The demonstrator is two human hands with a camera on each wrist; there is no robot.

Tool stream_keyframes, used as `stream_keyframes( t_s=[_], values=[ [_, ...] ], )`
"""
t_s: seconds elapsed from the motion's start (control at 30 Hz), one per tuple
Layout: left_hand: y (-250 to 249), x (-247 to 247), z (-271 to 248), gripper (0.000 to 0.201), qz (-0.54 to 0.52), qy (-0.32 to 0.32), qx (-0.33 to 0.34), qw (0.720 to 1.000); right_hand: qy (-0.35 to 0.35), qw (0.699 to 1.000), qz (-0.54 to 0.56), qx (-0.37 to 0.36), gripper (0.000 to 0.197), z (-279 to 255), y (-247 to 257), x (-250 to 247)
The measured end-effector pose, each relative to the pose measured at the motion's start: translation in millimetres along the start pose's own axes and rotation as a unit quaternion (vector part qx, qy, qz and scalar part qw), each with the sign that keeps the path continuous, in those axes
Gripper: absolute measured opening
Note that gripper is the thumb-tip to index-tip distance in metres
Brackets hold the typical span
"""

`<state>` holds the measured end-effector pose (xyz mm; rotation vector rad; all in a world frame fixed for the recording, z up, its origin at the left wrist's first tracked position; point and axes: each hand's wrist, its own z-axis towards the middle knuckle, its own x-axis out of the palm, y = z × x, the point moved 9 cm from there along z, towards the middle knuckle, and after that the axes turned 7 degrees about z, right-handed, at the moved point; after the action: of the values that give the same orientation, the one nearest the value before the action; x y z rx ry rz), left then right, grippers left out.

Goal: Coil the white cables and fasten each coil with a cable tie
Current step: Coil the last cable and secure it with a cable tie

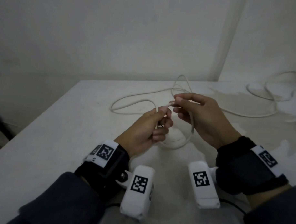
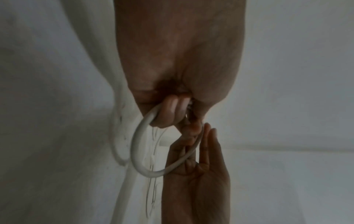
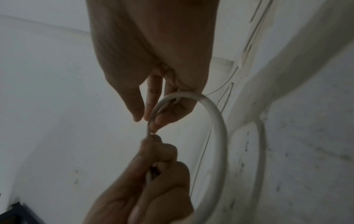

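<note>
A white cable (image 1: 127,101) trails over the white table (image 1: 59,125) and rises to both hands. My left hand (image 1: 162,115) grips it with curled fingers (image 2: 172,112); a small dark part shows inside that fist, and I cannot tell what it is. Just to its right, my right hand (image 1: 176,104) pinches the same cable between thumb and forefinger (image 3: 151,115). Between the two hands the cable hangs in one round loop (image 1: 184,143), also seen in the left wrist view as a loop (image 2: 138,144) and in the right wrist view as a loop (image 3: 216,121). No cable tie is clearly seen.
A second white cable (image 1: 270,92) lies loose at the table's far right, near the wall corner. Thin white strands (image 2: 153,166) lie on the table below the loop. The table's left edge (image 1: 34,118) runs diagonally, with dark floor beyond it.
</note>
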<state>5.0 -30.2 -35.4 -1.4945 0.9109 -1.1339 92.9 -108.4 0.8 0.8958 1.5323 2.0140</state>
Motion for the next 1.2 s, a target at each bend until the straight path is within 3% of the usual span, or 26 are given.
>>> stream_keyframes(
  t_s=[0.07, 0.17, 0.27, 0.37, 0.43, 0.6, 0.73, 0.9, 1.0, 1.1, 1.2],
  values=[
    [4, -4, 1, 0.028, -0.071, -0.010, -0.009, 0.997, 0.001, 0.999, 0.042, 0.031, 0.012, -1, -7, 1],
    [11, -2, 0, 0.031, -0.047, 0.019, -0.027, 0.998, -0.032, 0.998, 0.044, 0.034, 0.011, -2, -10, -4],
    [5, 0, -6, 0.036, 0.122, 0.007, -0.008, 0.992, -0.038, 0.999, -0.006, 0.024, 0.014, -2, -7, -6],
    [-10, -2, -9, 0.035, 0.338, -0.019, 0.018, 0.941, -0.017, 0.996, -0.085, 0.013, 0.017, -4, -1, -3],
    [-12, -2, -9, 0.028, 0.389, -0.006, 0.022, 0.921, -0.003, 0.992, -0.129, -0.005, 0.017, -6, 5, 0],
    [-18, -1, -8, 0.015, 0.323, -0.005, 0.064, 0.944, 0.051, 0.979, -0.195, -0.042, 0.014, -10, 13, 14],
    [-28, -10, -7, 0.015, 0.299, -0.038, 0.093, 0.949, 0.105, 0.967, -0.231, -0.011, 0.015, -14, 6, 21],
    [-18, -14, -6, 0.008, 0.234, -0.019, 0.037, 0.971, 0.095, 0.980, -0.173, 0.014, 0.007, -15, -1, 22],
    [-20, -26, -1, 0.009, 0.147, -0.072, 0.048, 0.985, 0.048, 0.993, -0.101, 0.031, 0.023, -11, -5, 13],
    [-24, -44, -1, 0.009, 0.063, -0.170, 0.080, 0.980, 0.105, 0.983, -0.125, 0.086, 0.062, -16, -18, 21],
    [-23, -49, -2, 0.007, 0.049, -0.216, 0.102, 0.970, 0.112, 0.985, -0.102, 0.087, 0.077, -20, -18, 22]
  ],
)
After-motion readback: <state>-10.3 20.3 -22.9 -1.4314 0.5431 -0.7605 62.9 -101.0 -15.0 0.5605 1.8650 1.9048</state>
